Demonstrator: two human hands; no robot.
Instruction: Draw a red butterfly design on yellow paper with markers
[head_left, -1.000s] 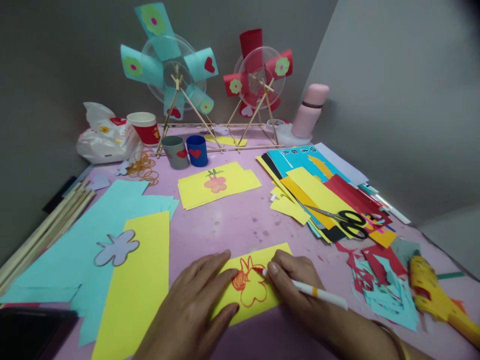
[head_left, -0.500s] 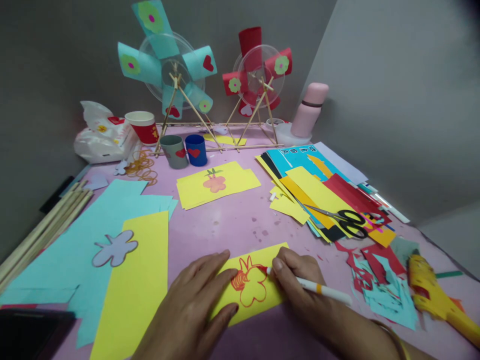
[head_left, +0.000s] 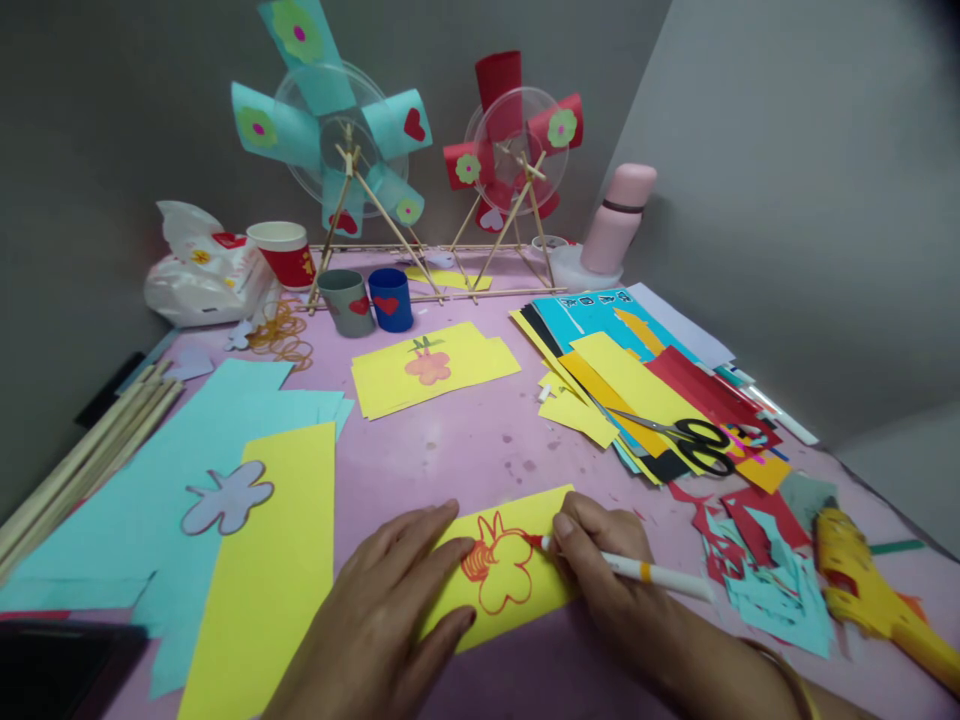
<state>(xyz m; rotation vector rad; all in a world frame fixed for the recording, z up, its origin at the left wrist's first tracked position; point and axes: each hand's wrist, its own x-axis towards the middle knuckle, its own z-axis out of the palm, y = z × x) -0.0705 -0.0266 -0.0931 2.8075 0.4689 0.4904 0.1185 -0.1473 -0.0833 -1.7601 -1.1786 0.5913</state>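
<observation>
A small yellow paper (head_left: 525, 600) lies near the front edge of the pink table (head_left: 480, 440), with a red flower outline (head_left: 499, 568) drawn on it. My left hand (head_left: 375, 620) rests flat on the paper's left part, fingers spread, holding it down. My right hand (head_left: 607, 580) pinches a white marker (head_left: 652, 575) with a red tip. The tip touches the paper at the flower's right edge.
Black scissors (head_left: 694, 440) lie on a stack of coloured paper (head_left: 637, 380) to the right. A yellow glue gun (head_left: 862, 590) and paper scraps (head_left: 765, 570) are at far right. Blue and yellow sheets (head_left: 247, 500), wooden sticks (head_left: 82, 450), cups (head_left: 371, 300) and two paper windmills (head_left: 337, 130) stand left and behind.
My right hand and the marker tip have slid a little to the right along the flower's outline. The left hand has stayed put.
</observation>
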